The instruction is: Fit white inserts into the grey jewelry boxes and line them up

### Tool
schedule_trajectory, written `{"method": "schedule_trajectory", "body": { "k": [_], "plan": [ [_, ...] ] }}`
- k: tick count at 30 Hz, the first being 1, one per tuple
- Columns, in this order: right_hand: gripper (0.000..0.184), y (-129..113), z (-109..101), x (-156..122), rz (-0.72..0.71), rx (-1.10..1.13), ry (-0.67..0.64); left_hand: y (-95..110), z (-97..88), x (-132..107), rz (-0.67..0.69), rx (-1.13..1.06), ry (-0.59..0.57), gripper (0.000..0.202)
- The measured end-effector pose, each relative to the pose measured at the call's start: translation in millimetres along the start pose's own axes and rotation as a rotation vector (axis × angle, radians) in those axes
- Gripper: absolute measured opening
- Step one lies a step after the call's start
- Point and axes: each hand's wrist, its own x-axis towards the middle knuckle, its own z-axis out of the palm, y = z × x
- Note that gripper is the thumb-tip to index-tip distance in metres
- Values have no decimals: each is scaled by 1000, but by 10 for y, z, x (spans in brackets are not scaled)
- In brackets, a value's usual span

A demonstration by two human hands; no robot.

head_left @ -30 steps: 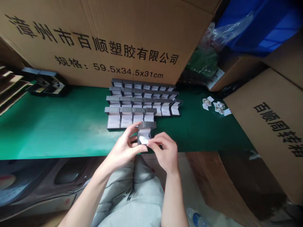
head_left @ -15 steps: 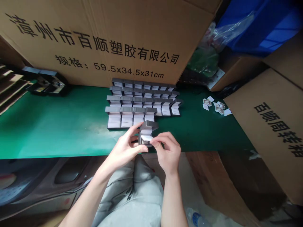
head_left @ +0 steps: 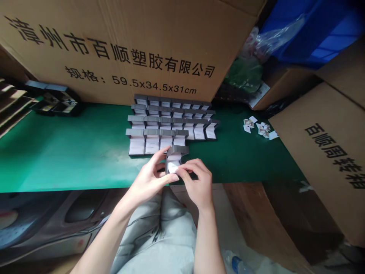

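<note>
A small dark-grey hinged jewellery-type box (head_left: 177,150) with a white lining stands with its lid raised, near the front of the table. My left hand (head_left: 150,176) is closed around its left side, thumb at the lower front edge. My right hand (head_left: 197,179) has thumb and fingers pinched at the right edge of a white insert (head_left: 172,166), which lies in the box's lower half. My fingertips hide part of the insert's edge. Just behind are rows of similar open boxes (head_left: 152,144) with white linings.
The green table (head_left: 71,152) is backed by a big cardboard carton (head_left: 119,23). Small white pieces (head_left: 262,129) lie loose at the right. Two open black boxes (head_left: 67,102) sit at the far left. Another carton (head_left: 327,152) leans in on the right, and a plastic bottle (head_left: 236,262) is below.
The white insert has gone from tilted up to lying flatter inside the box. My right hand has moved slightly left with it, while my left hand keeps its hold.
</note>
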Motion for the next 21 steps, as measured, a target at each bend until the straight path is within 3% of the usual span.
{"method": "schedule_trajectory", "body": {
  "k": [6, 16, 21],
  "plan": [
    [15, -38, 30, 8, 11, 15, 41, 10, 3, -3, 2, 13, 2, 98],
    [6, -5, 52, 5, 205, 146, -32, -7, -33, -36, 28, 129, -14, 85],
    [10, 38, 89, 0, 210, 199, -31, -7, -47, -40, 28, 105, 5, 83]
  ]
}}
